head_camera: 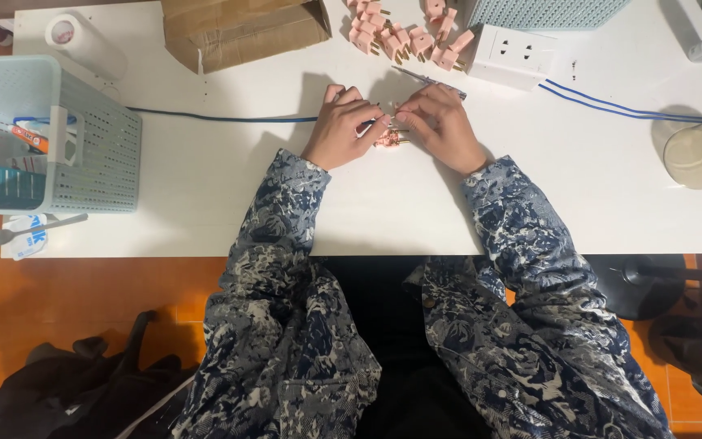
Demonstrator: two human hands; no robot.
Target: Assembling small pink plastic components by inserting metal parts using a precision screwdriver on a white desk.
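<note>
patterned sleeves (302, 325) reach up from the near table edge (164, 252) to mid-table. left hand (341, 130) and right hand (446, 126) meet, fingers pinched shut on a small pink plug (389, 139) lying on the white table beside a blue cable (221, 119). bare tabletop spreads either side of the hands. farther back sit more pink plugs (400, 36), a white socket strip (513, 55) and a cardboard box (241, 31); a mesh basket (91, 146) crowds the left edge.

We see a small pink plug (389, 138) with little metal pins, lying on the white table between our two hands. A blue wire (221, 119) runs to it from our left.
</note>
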